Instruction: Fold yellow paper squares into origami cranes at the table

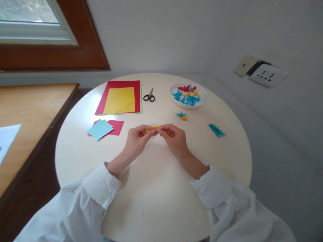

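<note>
paper piece (157, 128), small and yellow, pinched by left hand (138, 137) and right hand (174, 138) over the white round table (156, 198).
the fingertips of both hands are clamped on the paper piece, which is at the centre of the clock; they cover much of it, so its exact shape i cannot tell. at twelve o'clock lie the scissors (149, 97); between ten and eleven, the big sheets (121, 99), yellow upon red; at nine, small squares (101, 129), pale blue over red. between one and two stands the white plate (187, 106) with red, blue and yellow paper birds (192, 99). nearer, at two, lies a blue bird (181, 114); at three, folded blue strips (216, 130).
</note>
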Tool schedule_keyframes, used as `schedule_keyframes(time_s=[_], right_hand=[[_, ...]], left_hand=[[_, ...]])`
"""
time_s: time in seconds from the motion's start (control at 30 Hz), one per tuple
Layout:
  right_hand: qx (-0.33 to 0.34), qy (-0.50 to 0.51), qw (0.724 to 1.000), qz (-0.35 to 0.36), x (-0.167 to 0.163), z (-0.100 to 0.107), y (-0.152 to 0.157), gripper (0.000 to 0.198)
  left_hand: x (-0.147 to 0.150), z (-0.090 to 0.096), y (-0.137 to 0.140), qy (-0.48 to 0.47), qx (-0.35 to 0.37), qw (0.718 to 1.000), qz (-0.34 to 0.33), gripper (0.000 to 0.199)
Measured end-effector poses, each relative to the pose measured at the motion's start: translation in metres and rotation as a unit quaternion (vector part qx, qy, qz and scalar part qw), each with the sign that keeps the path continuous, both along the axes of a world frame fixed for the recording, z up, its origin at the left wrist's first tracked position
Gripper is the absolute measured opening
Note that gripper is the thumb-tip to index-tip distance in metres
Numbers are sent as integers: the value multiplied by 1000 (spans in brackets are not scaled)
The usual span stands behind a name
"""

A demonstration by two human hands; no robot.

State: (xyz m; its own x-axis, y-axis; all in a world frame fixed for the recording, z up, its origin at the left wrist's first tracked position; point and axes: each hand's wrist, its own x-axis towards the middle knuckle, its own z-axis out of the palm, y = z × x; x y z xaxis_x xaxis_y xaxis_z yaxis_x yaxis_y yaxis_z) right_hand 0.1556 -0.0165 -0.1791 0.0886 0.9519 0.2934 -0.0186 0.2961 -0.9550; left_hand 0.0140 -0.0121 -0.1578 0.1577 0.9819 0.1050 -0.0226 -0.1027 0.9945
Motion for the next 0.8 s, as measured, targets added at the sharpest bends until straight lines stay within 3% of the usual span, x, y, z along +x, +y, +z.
schedule_keyframes(time_s=[0.8], right_hand=[[-39,3,999,-24,-2,3,0,6]], left_hand=[[4,-2,-1,-12,-47,998,33,16]])
